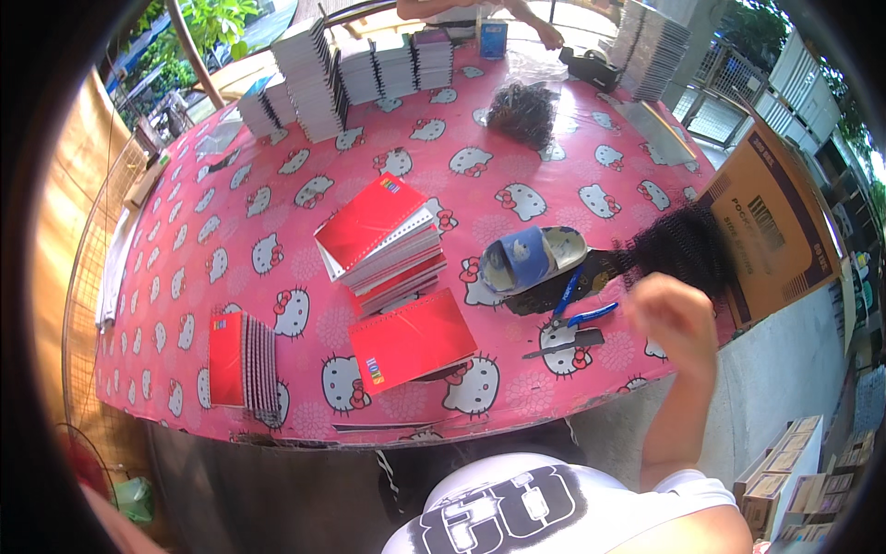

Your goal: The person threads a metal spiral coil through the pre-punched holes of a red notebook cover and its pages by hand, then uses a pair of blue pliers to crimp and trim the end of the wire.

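My right hand [678, 309] is raised over the right side of the table, beside a heap of black spiral binding coils [678, 245]. Its fingers are smeared by motion, so I cannot make out whether anything is in them. Of my left arm [125, 531] only a forearm shows at the lower left; the hand is out of sight. In front of me lies a red-covered notebook [413, 340], and behind it a leaning pile of red-covered notebooks [378, 226] with punched edges. To the left sits a stack of spiral-bound red notebooks [242, 360].
Blue-handled pliers [591, 316], a dark flat blade [565, 345] and a blue slipper [533, 258] lie right of centre. A cardboard box [771, 226] stands beyond the coils. Tall bound stacks [309, 83] line the far side, where another person's hand [551, 37] reaches in.
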Available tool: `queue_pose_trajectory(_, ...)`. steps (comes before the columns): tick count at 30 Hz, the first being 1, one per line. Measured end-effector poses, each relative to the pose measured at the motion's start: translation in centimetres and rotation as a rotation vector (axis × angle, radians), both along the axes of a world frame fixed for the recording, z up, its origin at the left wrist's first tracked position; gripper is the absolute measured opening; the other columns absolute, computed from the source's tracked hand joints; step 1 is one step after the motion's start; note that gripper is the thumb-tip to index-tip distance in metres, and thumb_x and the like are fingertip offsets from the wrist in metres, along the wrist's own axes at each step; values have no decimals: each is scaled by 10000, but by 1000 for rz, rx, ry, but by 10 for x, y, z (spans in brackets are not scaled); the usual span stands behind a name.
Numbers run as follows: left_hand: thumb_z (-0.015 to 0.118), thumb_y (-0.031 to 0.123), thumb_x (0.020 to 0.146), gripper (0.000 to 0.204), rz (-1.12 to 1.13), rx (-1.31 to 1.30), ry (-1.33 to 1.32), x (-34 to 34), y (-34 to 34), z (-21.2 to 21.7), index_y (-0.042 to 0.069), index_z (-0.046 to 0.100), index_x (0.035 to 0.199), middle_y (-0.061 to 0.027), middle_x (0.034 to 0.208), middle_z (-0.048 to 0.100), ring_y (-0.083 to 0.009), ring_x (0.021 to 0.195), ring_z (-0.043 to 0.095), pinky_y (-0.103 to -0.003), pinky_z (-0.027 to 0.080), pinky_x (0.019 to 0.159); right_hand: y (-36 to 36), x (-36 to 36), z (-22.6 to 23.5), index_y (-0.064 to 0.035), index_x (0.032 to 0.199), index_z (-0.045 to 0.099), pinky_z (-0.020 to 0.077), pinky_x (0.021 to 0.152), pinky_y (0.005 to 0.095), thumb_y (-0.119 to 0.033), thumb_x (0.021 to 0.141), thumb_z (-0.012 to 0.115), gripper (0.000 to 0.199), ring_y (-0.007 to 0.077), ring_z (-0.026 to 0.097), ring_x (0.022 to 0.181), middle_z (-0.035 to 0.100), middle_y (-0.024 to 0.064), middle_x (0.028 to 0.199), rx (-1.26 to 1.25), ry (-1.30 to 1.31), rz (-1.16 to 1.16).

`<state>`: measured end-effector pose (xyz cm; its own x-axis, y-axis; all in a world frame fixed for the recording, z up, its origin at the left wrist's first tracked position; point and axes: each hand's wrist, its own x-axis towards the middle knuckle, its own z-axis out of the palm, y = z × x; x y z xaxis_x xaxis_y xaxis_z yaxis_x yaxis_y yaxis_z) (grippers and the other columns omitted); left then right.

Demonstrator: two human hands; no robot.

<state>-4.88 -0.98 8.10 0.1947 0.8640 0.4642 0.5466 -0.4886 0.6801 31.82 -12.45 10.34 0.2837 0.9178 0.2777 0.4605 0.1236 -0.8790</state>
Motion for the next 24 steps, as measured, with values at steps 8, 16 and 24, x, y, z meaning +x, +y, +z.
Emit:
queue_pose_trajectory(8,590,153,902,293,-234,229,-166,41,-7,87,-9,614,1144,-152,1132,636,-271,1046,596,-369,452,928,32,86,-123,-13,910,635,502,751,431,-144,795,691,183,351,630,857,628,157,897,-450,-773,-599)
queue_pose_trajectory(16,614,176,897,269,-366,-129,524,90,77,-12,-11,650,1088,-158,1058,653,-289,998,621,-373,483,863,28,88,-105,0,1022,638,491,750,440,-97,865,606,187,373,620,864,608,174,899,-188,-804,-580)
queue_pose_trajectory(24,734,44,763,208,-391,-212,101,85,83,-24,0,688,961,-155,951,680,-196,842,671,-302,511,747,63,-33,-60,-1,956,688,505,651,247,25,766,718,193,119,634,747,634,73,834,58,-161,-13)
